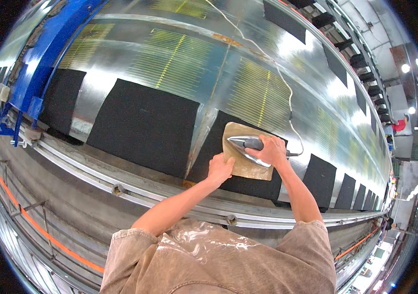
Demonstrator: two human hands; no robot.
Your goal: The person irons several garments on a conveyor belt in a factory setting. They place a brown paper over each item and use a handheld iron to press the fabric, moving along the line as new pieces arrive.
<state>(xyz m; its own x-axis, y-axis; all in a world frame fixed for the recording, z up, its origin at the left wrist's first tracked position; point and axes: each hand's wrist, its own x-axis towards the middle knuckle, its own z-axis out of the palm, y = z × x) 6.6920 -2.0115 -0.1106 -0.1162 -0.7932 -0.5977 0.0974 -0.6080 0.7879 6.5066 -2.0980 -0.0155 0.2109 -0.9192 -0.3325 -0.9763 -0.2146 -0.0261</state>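
Observation:
My right hand grips the dark handle of an electric iron, whose chrome body points left. Beneath the iron lies a brown pressing sheet, spread over a black fabric panel. The sheet's left edge is pinched by the fingers of my left hand. What lies under the sheet is hidden. From the iron's heel a pale cord runs up and away across the long metal table. Another, larger black fabric panel lies flat to the left.
A blue metal frame spans the table at left. Yellow ruled markings cover parts of the tabletop. Aluminium rails run along the near edge. More black panels continue rightward. A person in red is far off at right.

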